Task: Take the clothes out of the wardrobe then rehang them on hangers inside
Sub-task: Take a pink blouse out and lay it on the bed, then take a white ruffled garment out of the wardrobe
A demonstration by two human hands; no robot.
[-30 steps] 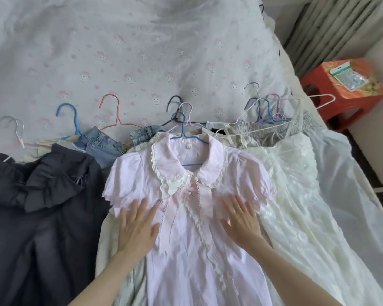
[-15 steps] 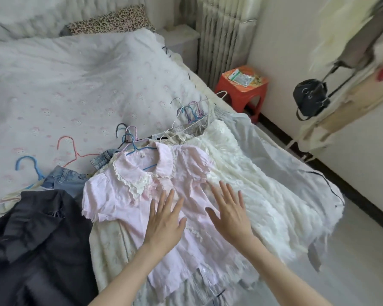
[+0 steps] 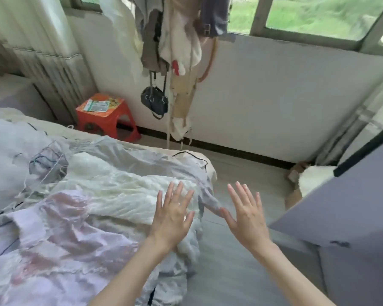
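Both hands raised, fingers spread, holding nothing: left hand over the white lace dress, right hand over bare floor at frame centre. Pink blouse lies lower left on the bed, blurred hangers at left. Red stool upper left, black bag hanging top centre, grey wardrobe door at right.

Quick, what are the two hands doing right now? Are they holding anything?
Left hand: open, fingers spread, holding nothing, above the white lace dress.
Right hand: open, fingers spread, holding nothing, out past the bed's edge.
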